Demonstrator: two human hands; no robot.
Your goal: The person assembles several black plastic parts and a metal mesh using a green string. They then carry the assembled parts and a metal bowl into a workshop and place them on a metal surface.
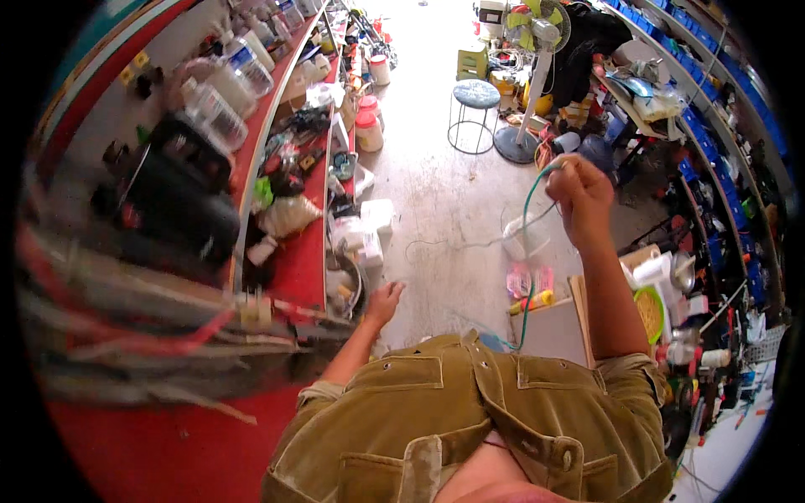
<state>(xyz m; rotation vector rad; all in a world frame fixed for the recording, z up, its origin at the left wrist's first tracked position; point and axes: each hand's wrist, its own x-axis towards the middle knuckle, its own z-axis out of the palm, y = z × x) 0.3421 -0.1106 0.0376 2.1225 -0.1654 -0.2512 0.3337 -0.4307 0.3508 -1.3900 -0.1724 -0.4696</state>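
One green cord (527, 201) is gripped in the right hand (580, 193), fingers closed, its lower loop hung near the shirt (470, 381). The left hand (386, 303) is half opened, nothing seen held, beside the red shelf (306, 260). Ahead are counted: one stool (476, 95), one fan (545, 33).

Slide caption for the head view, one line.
Right hand holding a green cord; left hand apart from it, seemingly empty.
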